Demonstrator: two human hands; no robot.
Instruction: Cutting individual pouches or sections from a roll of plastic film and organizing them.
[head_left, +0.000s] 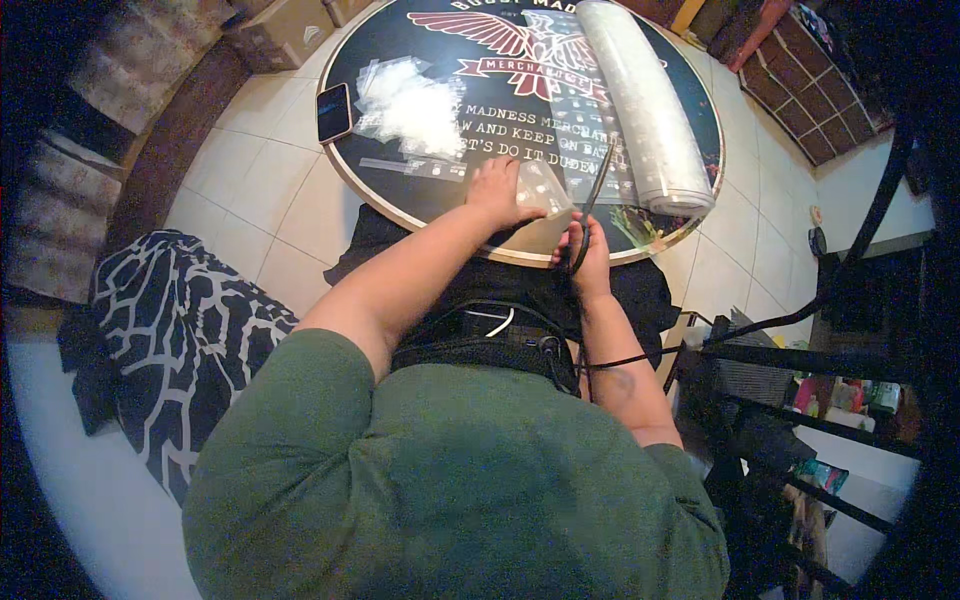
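In the head view, my left hand (496, 193) lies over a small piece of clear printed plastic film (546, 189) near the front rim of the round table, thumb and fingers around its left part. Under and beside the film shows a flat tan piece (534, 234), perhaps cardboard. My right hand (591, 251) grips black-handled scissors (598, 180), their blades pointing up and away from me beside the film's right corner. The fingertips of this hand are close to that corner; whether they touch it I cannot tell.
A large roll of clear plastic film (649, 112) lies across the table's right side, a printed strip (581, 120) beside it. At left are a glossy heap of clear plastic pieces (412, 109) and a phone (334, 114) on the rim (341, 169). A black cable (787, 319) runs right.
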